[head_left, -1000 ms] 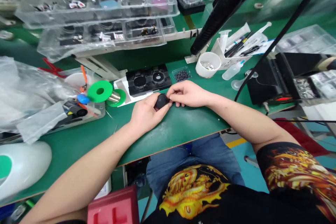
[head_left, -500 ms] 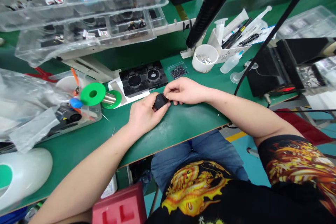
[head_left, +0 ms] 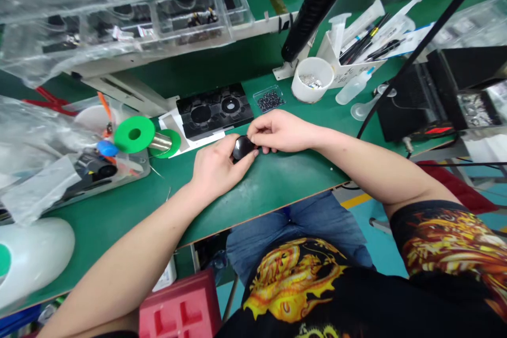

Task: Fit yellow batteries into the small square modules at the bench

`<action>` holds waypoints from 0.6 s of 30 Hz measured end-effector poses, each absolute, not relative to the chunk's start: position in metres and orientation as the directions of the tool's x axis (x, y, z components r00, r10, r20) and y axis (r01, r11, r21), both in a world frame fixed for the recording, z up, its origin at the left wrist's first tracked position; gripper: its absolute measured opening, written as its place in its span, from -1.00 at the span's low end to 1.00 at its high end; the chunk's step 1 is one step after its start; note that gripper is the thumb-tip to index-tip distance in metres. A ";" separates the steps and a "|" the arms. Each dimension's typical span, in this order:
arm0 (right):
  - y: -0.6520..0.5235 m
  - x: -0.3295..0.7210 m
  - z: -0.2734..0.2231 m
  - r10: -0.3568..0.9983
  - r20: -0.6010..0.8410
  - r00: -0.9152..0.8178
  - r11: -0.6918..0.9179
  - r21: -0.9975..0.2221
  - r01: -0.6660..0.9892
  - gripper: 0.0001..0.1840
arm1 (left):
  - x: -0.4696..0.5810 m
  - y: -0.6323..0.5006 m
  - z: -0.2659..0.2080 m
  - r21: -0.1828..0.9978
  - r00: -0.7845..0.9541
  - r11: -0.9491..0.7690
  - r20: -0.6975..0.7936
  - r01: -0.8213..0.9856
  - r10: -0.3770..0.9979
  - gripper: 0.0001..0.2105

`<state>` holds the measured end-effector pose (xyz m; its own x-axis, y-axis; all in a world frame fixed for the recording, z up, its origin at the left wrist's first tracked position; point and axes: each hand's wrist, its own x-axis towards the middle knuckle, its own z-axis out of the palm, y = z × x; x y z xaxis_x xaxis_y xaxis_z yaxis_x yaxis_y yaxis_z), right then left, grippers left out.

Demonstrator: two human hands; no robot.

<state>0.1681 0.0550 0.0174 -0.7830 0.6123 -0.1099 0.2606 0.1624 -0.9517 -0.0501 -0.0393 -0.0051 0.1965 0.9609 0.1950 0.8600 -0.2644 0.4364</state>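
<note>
A small round black piece with a glossy face (head_left: 242,148) is gripped between the thumb and fingers of my left hand (head_left: 217,167), just above the green bench. My right hand (head_left: 279,131) pinches at the right edge of this piece; whether its fingertips hold anything small besides is hidden. Behind my hands lies a black tray with round recesses (head_left: 214,112), on white paper. To its right sits a small clear dish of tiny dark parts (head_left: 269,100).
A green solder spool (head_left: 135,134) stands left beside bagged items. A white cup (head_left: 312,80), a box of syringes and pens (head_left: 358,66) and a squeeze bottle (head_left: 354,87) stand at the back right. Clear parts drawers (head_left: 130,31) overhang the back left; a black arm (head_left: 312,16) slants down.
The round black piece has tilted, so its face now shows a bright reflection. Both hands keep their hold on it. The camera view has shifted slightly.
</note>
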 end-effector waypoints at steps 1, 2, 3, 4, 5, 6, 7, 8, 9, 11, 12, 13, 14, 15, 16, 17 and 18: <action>0.055 0.168 0.017 0.613 -0.107 -0.782 0.166 -0.951 0.260 -0.91 | -0.050 -0.039 -0.005 0.433 0.198 -0.262 0.188 0.862 0.962 -0.64; 0.055 0.168 0.017 0.614 -0.105 -0.782 0.170 -0.950 0.262 -0.90 | -0.049 -0.039 -0.004 0.430 0.201 -0.262 0.182 0.864 0.963 -0.64; 0.055 0.168 0.017 0.614 -0.105 -0.782 0.174 -0.949 0.264 -0.90 | -0.049 -0.039 -0.004 0.427 0.203 -0.260 0.177 0.866 0.963 -0.65; 0.055 0.168 0.018 0.614 -0.105 -0.782 0.178 -0.947 0.267 -0.89 | -0.049 -0.039 -0.004 0.424 0.202 -0.258 0.172 0.868 0.964 -0.65; 0.055 0.168 0.018 0.612 -0.105 -0.784 0.183 -0.946 0.269 -0.89 | -0.049 -0.039 -0.003 0.422 0.200 -0.255 0.170 0.870 0.965 -0.65; 0.055 0.168 0.018 0.609 -0.104 -0.786 0.188 -0.944 0.270 -0.88 | -0.049 -0.039 -0.003 0.422 0.198 -0.253 0.171 0.871 0.965 -0.65; 0.055 0.168 0.018 0.606 -0.102 -0.789 0.192 -0.943 0.270 -0.88 | -0.049 -0.039 -0.003 0.424 0.196 -0.252 0.172 0.870 0.965 -0.64; 0.055 0.168 0.018 0.603 -0.100 -0.791 0.197 -0.943 0.269 -0.88 | -0.049 -0.039 -0.003 0.427 0.195 -0.252 0.174 0.869 0.965 -0.64; 0.055 0.168 0.018 0.601 -0.098 -0.793 0.201 -0.942 0.268 -0.87 | -0.049 -0.039 -0.003 0.431 0.195 -0.253 0.175 0.866 0.965 -0.64; 0.055 0.168 0.018 0.601 -0.093 -0.794 0.206 -0.942 0.266 -0.87 | -0.049 -0.040 -0.002 0.437 0.199 -0.258 0.176 0.862 0.964 -0.65; 0.055 0.167 0.018 0.602 -0.091 -0.793 0.208 -0.941 0.266 -0.87 | -0.049 -0.040 -0.002 0.437 0.201 -0.259 0.174 0.861 0.964 -0.65; 0.055 0.167 0.018 0.603 -0.091 -0.793 0.209 -0.941 0.267 -0.86 | -0.049 -0.040 -0.001 0.436 0.201 -0.258 0.172 0.862 0.964 -0.66; 0.055 0.167 0.018 0.603 -0.091 -0.793 0.209 -0.941 0.266 -0.86 | -0.048 -0.040 -0.001 0.433 0.201 -0.255 0.167 0.864 0.965 -0.66; 0.055 0.167 0.018 0.601 -0.091 -0.794 0.209 -0.941 0.265 -0.86 | -0.048 -0.040 -0.001 0.430 0.200 -0.252 0.162 0.867 0.966 -0.66; 0.054 0.167 0.018 0.598 -0.090 -0.796 0.208 -0.942 0.263 -0.86 | -0.048 -0.040 0.000 0.427 0.197 -0.247 0.159 0.870 0.967 -0.66; 0.054 0.167 0.018 0.596 -0.089 -0.798 0.207 -0.943 0.260 -0.87 | -0.048 -0.040 0.000 0.425 0.194 -0.244 0.158 0.872 0.968 -0.65; 0.054 0.167 0.018 0.594 -0.087 -0.800 0.206 -0.944 0.256 -0.87 | -0.048 -0.040 0.000 0.423 0.192 -0.243 0.159 0.873 0.968 -0.65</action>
<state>0.1672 0.0543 0.0181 -0.7996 0.5941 -0.0872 0.2562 0.2062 -0.9444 -0.0477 -0.0403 -0.0003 0.1924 0.9683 0.1590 0.8730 -0.2429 0.4230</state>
